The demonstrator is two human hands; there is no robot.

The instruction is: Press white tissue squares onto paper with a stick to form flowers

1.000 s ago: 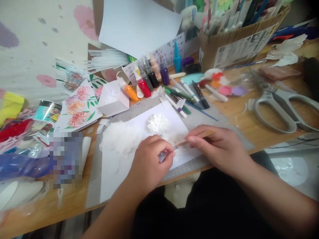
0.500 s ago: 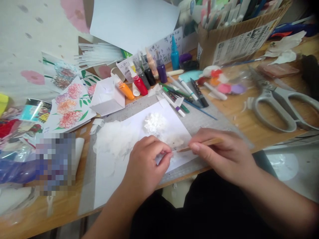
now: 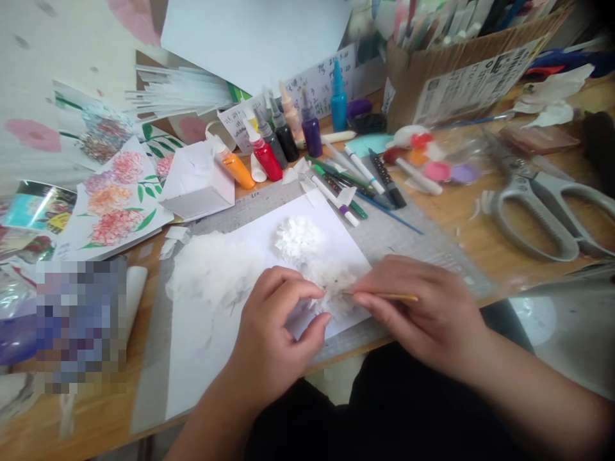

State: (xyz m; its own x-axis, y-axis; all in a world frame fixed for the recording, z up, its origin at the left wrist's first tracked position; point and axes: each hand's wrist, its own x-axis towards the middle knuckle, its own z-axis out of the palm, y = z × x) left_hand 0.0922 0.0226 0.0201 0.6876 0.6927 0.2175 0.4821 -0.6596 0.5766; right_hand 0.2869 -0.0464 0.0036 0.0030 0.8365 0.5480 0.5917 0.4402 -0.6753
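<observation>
My left hand hovers over the white paper sheet, its thumb and forefinger apart with nothing visible between them. Pinched in my right hand is a thin wooden stick, whose tip points left toward a greyish-white heap of scraps. Part of that heap is hidden behind my fingers. Just beyond it sits a round white ruffled flower head. On the sheet's left side lies a pile of thin white pieces.
Beneath the sheet is a grey cutting mat. Pens and paint bottles, including a red one, stand or lie behind it. Large scissors are at right, by a cardboard box. Flower-painted cards lean at left.
My left thumb and forefinger have parted from their pinch. The stick in my right hand now lies flatter, and the view has shifted slightly.
</observation>
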